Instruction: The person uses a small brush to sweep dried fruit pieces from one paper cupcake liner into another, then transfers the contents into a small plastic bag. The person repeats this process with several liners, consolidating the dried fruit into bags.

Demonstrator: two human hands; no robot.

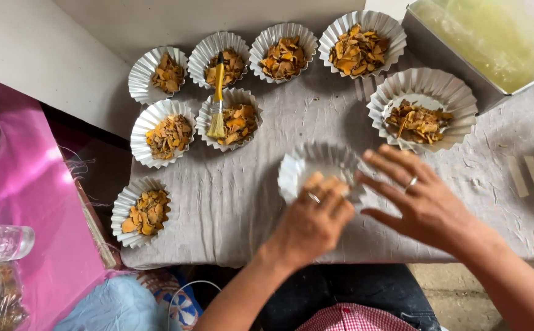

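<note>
An empty fluted foil cup [303,160] sits on the grey cloth-covered table [316,116] in front of me. My left hand [313,220] lies over the cup's near side, fingers curled into it; whether it holds anything is hidden. My right hand [419,197] rests beside the cup's right rim, fingers spread and touching its edge. A ring shows on each hand. Several more foil cups filled with orange-brown flakes stand around, the closest filled cup [422,110] just beyond my right hand.
A yellow-handled brush [218,98] lies across two filled cups at the back left. A metal tray [494,43] of pale yellow liquid stands at the back right. A pink sheet [27,196] with a clear jar [0,242] lies at the left, beyond the table's edge.
</note>
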